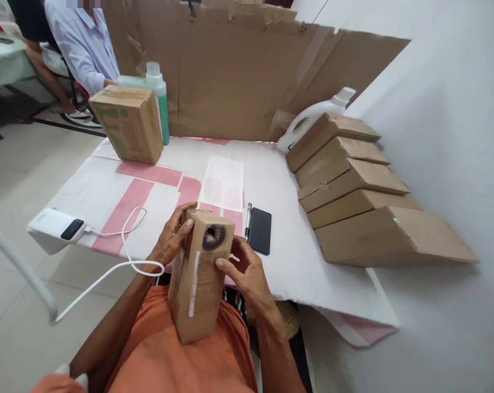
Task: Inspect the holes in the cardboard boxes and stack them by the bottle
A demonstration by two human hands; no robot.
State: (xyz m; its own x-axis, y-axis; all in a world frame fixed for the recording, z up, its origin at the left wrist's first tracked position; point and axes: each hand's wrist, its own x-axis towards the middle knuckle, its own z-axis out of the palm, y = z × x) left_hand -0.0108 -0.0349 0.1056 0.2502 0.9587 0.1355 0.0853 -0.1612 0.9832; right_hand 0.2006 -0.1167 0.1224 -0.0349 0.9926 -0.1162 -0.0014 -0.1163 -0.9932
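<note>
A brown cardboard box stands tilted against my orange shirt at the table's near edge. Its facing side has a round hole with a dark ring and a pale strip lower down. My left hand grips the upper left of the box, thumb near the top corner. On the other side, my right hand holds the right edge, with its thumb on the facing side below the hole. Just beyond my right hand, a black phone and a pen lie on the tablecloth.
Several cardboard boxes lean in a row at right, before a white jug. Another box and a green bottle stand back left. A power bank trails a white cable. A cardboard panel walls the back; a person sits beyond.
</note>
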